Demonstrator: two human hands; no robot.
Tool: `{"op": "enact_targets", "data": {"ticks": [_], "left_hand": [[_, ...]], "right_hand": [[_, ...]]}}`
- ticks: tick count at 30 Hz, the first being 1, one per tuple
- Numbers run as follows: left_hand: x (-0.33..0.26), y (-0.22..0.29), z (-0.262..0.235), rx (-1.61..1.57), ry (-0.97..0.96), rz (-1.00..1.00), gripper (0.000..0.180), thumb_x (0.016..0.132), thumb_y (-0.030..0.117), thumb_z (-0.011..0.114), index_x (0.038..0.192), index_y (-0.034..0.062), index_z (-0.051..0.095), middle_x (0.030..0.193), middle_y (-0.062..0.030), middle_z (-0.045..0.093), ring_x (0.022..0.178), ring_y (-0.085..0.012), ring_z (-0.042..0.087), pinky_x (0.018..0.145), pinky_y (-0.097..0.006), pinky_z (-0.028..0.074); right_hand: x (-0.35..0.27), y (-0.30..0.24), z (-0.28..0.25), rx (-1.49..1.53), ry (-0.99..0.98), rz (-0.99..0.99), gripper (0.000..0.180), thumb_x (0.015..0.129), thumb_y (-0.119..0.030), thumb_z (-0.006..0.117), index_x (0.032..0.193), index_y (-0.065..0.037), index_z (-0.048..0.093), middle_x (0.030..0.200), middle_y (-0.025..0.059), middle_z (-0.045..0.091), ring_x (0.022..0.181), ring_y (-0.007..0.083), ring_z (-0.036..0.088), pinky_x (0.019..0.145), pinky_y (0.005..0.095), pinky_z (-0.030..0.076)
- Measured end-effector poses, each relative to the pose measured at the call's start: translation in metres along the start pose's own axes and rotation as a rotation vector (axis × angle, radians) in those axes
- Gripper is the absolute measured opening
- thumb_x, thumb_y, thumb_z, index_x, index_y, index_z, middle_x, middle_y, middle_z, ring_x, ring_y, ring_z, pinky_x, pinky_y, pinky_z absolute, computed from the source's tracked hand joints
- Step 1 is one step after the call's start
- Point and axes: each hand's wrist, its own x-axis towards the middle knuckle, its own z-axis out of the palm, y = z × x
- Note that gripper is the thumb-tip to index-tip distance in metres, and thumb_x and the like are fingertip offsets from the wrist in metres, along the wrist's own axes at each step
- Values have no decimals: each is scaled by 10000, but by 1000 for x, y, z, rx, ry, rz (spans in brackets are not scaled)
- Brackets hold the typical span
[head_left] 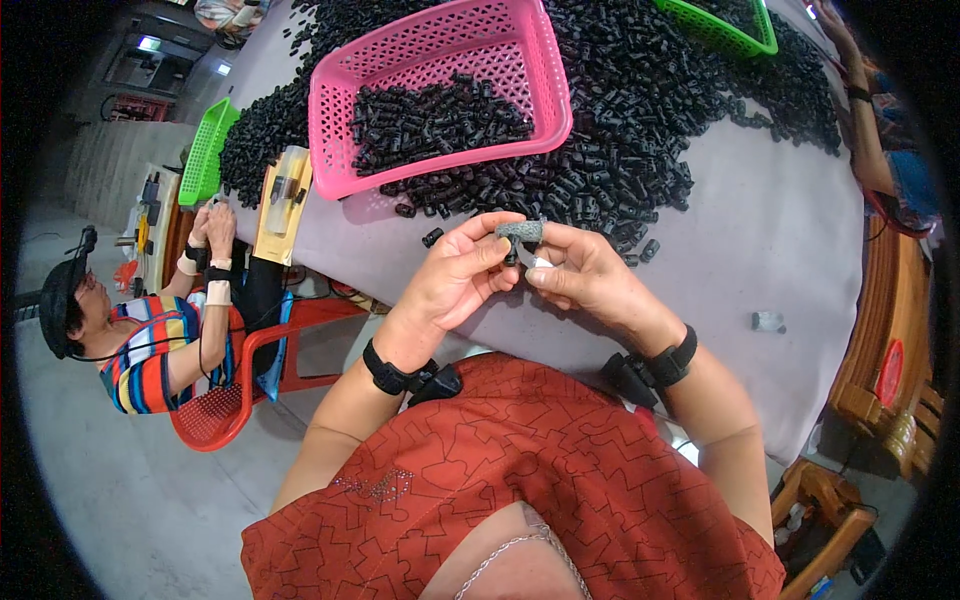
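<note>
Here, we see a small black piece [512, 256] between our left hand [465, 265] and our right hand [585, 272], above the near part of the table [700, 260]. The left one pinches it; the right one, curled inward, grips a small white thing [541, 263] beside it. Both forearms [715, 400] converge from the near side.

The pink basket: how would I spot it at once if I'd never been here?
On the grey table, look to the far side, where black parts lie heaped. The pink basket sits among them, part-filled with more. Its neighbours, the left basket and right basket, are green.
</note>
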Motion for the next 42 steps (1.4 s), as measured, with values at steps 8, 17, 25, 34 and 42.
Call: {"op": "enact_targets", "data": {"ticks": [8,17,25,34,42], "left_hand": [[1,0,1,-23,35,-6,364,952,111,592,1295,23,506,993,-53,648,763,-110,647,697,-226,555],[2,0,2,-90,-23,-17,375,954,89,579,1310,11,493,1036,-66,651,802,-125,662,704,-230,573],[-1,3,8,4,-22,-7,396,946,83,588,1329,30,499,1011,-63,663,779,-127,661,688,-238,568],[0,4,2,1,-30,10,407,939,88,604,1329,36,501,999,-58,661,747,-120,652,670,-239,557],[-1,4,3,76,-27,30,409,932,101,617,1320,31,510,1004,-58,661,722,-116,639,646,-237,544]], "right_hand": [[-1,-3,4,-40,-8,-20,338,926,-186,650,1210,-42,536,752,-57,530,596,19,434,505,181,343],[0,-2,5,-56,15,-42,285,924,-199,655,1153,-44,582,747,-60,534,594,18,437,507,181,342],[-1,-5,4,-48,26,-8,315,922,-169,642,1204,-55,561,754,-67,526,588,14,428,503,178,334],[-3,-2,5,-23,-33,-18,425,927,-188,635,1300,-50,484,745,-47,513,595,30,427,513,187,340],[-1,1,1,-47,-20,-10,404,933,-193,630,1294,-51,518,748,-51,517,582,30,428,502,188,341]]}}
